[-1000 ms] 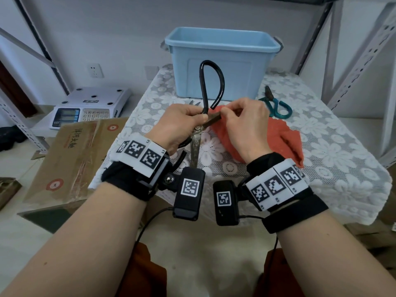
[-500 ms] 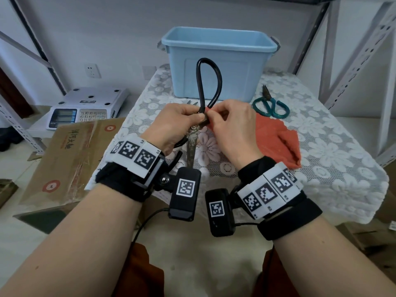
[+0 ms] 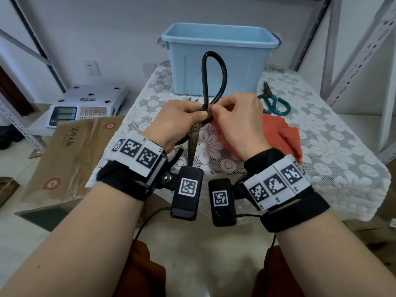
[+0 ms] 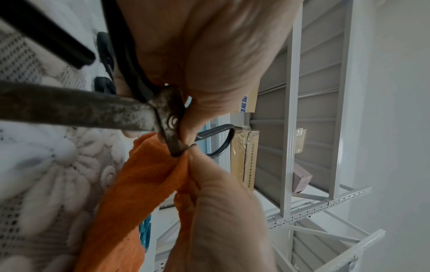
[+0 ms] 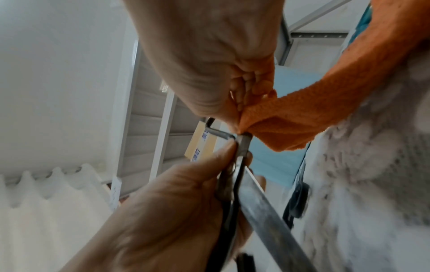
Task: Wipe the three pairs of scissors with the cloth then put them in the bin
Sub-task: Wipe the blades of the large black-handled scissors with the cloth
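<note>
- Large dark iron scissors with looped black handles [image 3: 194, 133] are gripped near the pivot by the left hand [image 3: 179, 123], blades pointing near.
- An orange terry cloth [image 3: 280, 136] is pinched against the scissors by the right hand [image 3: 240, 123].
- Small teal-handled scissors [image 3: 273, 101] lie far right on the lace-covered table [image 3: 334, 151].
- A light blue plastic bin [image 3: 218, 61] stands farthest.

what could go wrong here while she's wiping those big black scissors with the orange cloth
1. The large black-handled iron scissors point blades-down toward the person's lap; if the left hand loses its grip near the pivot, they may drop there.
2. The right hand pinches the orange terry cloth right at the metal shank, so fingertips might slide onto an edge.
3. The rusty-looking blades may stain the cloth.
</note>
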